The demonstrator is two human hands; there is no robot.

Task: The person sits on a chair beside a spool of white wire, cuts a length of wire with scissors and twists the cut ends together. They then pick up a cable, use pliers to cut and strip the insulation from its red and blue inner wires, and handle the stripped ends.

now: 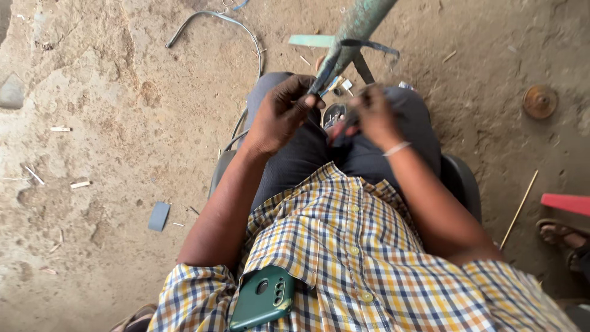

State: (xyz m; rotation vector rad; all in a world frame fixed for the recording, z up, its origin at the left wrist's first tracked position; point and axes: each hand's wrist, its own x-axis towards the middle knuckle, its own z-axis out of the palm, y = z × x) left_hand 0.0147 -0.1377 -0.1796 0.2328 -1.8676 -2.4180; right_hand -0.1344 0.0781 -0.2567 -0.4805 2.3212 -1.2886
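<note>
I sit on a dark seat with dark trousers over my knees. A green weathered metal bar slants down from the top toward my lap. My left hand grips a thin dark strap and the bar's lower end at my left knee. My right hand is blurred and closed on a small dark tool whose kind I cannot tell, just right of the bar's end. A small round dark object lies between my knees.
Bare dirt ground lies all around. A curved grey cable runs at the top left, a rusty round disc at the right, a thin stick, a red board and another person's sandalled foot at the right edge. A green phone sticks out of my shirt pocket.
</note>
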